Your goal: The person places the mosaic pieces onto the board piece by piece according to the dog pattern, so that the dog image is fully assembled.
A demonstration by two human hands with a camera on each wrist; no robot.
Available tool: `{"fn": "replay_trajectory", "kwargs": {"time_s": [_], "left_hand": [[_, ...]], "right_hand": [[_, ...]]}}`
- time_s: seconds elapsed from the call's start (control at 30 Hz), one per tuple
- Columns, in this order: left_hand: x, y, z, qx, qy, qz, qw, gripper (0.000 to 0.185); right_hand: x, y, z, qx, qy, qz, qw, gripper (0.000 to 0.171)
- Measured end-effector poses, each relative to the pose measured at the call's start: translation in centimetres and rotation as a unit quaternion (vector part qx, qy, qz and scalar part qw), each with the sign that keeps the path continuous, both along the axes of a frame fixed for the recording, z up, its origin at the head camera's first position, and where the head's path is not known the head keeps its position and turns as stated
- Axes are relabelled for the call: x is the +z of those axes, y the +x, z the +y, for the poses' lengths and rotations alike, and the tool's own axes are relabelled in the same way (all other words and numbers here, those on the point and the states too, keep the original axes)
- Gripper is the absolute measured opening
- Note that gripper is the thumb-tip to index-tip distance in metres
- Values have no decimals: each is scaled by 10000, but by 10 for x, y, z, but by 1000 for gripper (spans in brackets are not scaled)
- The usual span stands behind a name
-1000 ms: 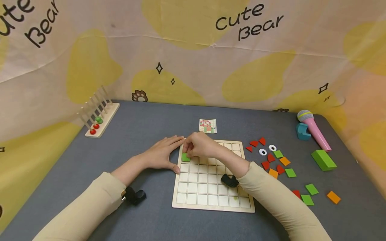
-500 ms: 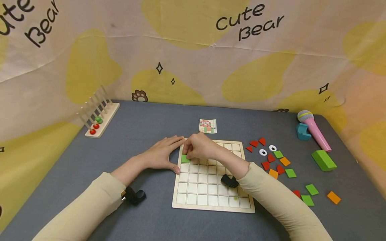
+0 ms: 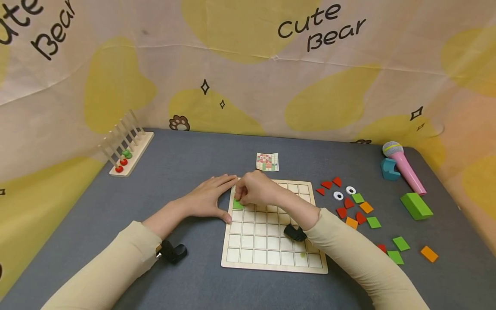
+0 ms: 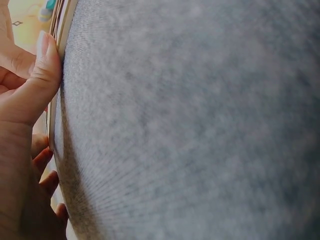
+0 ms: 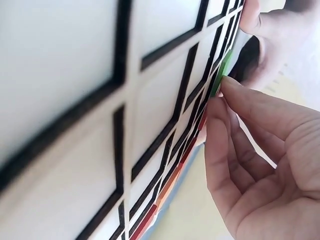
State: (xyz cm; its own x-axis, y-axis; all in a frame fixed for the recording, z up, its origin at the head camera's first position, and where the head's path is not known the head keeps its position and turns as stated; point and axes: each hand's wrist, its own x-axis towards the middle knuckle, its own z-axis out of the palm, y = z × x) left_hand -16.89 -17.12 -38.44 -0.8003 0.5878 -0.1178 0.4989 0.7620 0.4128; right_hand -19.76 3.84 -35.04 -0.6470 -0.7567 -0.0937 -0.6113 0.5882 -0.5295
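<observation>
- while the left hand [image 3: 207, 199] lies flat on the grey bench [image 3: 186, 163], its straight fingers and thumb brace the left edge of the pale wooden grid board [image 3: 271, 241]; this grip holds nothing.
- the right hand [image 3: 256, 189] is curled over the board's upper left corner, fingertips [image 5: 227, 87] touching a small green square tile [image 3: 238, 205] that sits in a cell of the leftmost column, near the top.
- whether this grip pinches the tile or only presses it cannot be told.
- loose red, orange and green tiles [image 3: 360, 211] lie scattered on the bench right of the board.
- a small pattern card [image 3: 267, 162] lies just beyond the board.
</observation>
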Motion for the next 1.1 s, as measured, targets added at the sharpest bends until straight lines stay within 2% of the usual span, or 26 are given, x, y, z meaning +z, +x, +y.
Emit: {"fn": "replay_trajectory", "kwargs": {"time_s": [0.13, 0.33, 0.63, 0.9, 1.1], "left_hand": [[0, 0, 0, 19, -3, -24, 10000, 117], [-1, -2, 2, 0, -54, 43, 10000, 117], [-1, -2, 2, 45, -113, -52, 9999, 119], [-2, -2, 2, 31, -124, -28, 9999, 119], [-4, -3, 1, -8, -139, 13, 9999, 118]], "right_hand": [[6, -2, 3, 31, 3, 37, 10000, 11], [19, -10, 24, -308, -20, 148, 9994, 8], [32, -25, 80, -736, -39, -190, 9971, 12], [35, -41, 134, -1026, 112, -445, 9937, 21], [33, -47, 167, -1098, 558, -668, 9901, 25]]}}
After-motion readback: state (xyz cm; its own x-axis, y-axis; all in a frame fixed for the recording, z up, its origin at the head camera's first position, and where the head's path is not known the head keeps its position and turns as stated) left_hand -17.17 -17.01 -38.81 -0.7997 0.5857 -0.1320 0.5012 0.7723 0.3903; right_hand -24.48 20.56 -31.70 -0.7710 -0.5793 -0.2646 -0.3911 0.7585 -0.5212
